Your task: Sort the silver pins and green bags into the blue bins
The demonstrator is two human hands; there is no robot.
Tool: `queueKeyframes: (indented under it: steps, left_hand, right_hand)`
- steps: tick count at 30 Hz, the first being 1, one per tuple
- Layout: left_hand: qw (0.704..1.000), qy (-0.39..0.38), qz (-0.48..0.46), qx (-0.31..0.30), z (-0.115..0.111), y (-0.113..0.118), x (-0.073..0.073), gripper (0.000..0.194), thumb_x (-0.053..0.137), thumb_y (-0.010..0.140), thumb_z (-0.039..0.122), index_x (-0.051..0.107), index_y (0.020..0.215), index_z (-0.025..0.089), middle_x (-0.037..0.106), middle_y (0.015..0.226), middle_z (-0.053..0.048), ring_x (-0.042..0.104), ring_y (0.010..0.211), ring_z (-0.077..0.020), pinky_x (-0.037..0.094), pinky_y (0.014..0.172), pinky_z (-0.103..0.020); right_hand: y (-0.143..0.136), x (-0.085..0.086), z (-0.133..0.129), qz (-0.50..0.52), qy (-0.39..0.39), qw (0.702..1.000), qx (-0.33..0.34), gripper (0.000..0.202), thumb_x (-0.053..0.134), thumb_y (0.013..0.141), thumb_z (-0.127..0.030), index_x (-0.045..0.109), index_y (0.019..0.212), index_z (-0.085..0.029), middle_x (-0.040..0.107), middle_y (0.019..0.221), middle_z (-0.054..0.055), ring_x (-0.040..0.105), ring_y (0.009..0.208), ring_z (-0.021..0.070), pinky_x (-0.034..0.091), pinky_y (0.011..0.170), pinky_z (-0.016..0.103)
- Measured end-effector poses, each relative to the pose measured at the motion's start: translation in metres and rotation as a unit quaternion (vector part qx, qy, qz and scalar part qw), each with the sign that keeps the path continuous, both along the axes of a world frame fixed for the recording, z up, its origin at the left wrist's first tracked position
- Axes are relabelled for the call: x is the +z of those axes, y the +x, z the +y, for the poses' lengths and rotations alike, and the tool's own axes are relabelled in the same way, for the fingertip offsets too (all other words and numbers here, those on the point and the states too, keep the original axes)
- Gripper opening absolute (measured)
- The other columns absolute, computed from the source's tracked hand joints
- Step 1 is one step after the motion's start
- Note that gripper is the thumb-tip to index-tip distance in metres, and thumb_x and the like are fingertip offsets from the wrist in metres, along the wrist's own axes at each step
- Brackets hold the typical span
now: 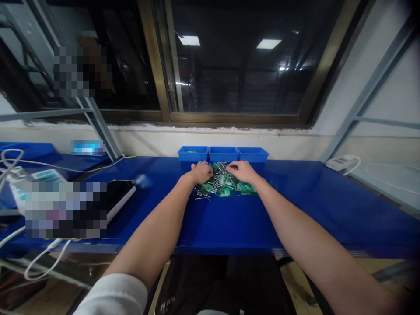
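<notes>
A heap of thin metal pins (pixel 218 178) mixed with green plastic pieces (pixel 228 189) lies on the blue tabletop between my two hands. At the heap's left side, my left hand (pixel 201 172) is bent down with its fingers curled in at the edge. My right hand (pixel 242 171) comes in from the right, thumb and fingertips pinched together over the pins. Whatever lies between the fingertips of either hand is too small to make out. Several pins have strayed toward me at the heap's lower left.
Three blue bins (pixel 223 153) stand in a row behind the heap; something pale lies in the left one. A dark-screened device (pixel 122 192) and white cables (pixel 49 262) are on the left. A white power strip (pixel 343 162) sits at the right, near a grey metal frame (pixel 364 100).
</notes>
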State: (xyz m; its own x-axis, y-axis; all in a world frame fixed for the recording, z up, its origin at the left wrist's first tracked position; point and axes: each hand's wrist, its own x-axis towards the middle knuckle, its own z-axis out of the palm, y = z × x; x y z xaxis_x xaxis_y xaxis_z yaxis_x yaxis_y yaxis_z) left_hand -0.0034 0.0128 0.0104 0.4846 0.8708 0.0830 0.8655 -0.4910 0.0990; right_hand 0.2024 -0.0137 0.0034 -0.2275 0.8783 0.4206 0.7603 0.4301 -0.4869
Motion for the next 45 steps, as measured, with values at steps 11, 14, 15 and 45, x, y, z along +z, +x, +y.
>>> queueKeyframes:
  steps: [11,14,15,45]
  left_hand:
    - [0.999,-0.021,-0.025,0.009,0.002,0.0,0.002,0.02,0.05,0.074,0.022,0.067,0.083,0.025,0.064,0.101,-0.003,0.053,0.097,-0.0231,0.035,0.087,-0.038]
    - [0.999,-0.018,-0.027,0.01,0.001,0.001,0.003,0.021,0.049,0.072,0.02,0.067,0.083,0.025,0.067,0.093,-0.002,0.057,0.091,-0.0221,0.038,0.085,-0.035]
    - [1.0,-0.012,-0.026,0.009,0.001,0.002,0.003,0.022,0.049,0.072,0.02,0.067,0.082,0.025,0.068,0.092,-0.003,0.058,0.091,-0.0224,0.039,0.083,-0.034]
    - [0.994,0.03,-0.089,0.055,0.015,-0.004,-0.008,0.019,0.054,0.07,0.022,0.07,0.081,0.019,0.067,0.088,-0.007,0.06,0.084,-0.02,0.045,0.074,-0.026]
  right_hand:
    - [-0.005,0.005,-0.005,-0.004,0.017,1.0,0.012,0.025,0.053,0.08,-0.035,0.069,0.088,-0.018,0.07,0.084,0.006,0.061,0.077,0.0166,0.044,0.07,0.026]
    - [-0.004,0.004,-0.004,-0.008,0.016,1.0,0.01,0.025,0.053,0.08,-0.035,0.069,0.088,-0.018,0.069,0.083,0.006,0.061,0.076,0.0166,0.044,0.07,0.026]
    - [-0.004,0.004,-0.004,-0.009,0.015,1.0,0.01,0.025,0.053,0.08,-0.035,0.069,0.088,-0.017,0.069,0.083,0.006,0.061,0.076,0.0167,0.044,0.07,0.026]
    - [-0.003,0.005,-0.005,-0.015,0.006,1.0,0.008,0.026,0.052,0.08,-0.037,0.069,0.087,-0.019,0.07,0.083,0.006,0.061,0.076,0.0167,0.044,0.07,0.027]
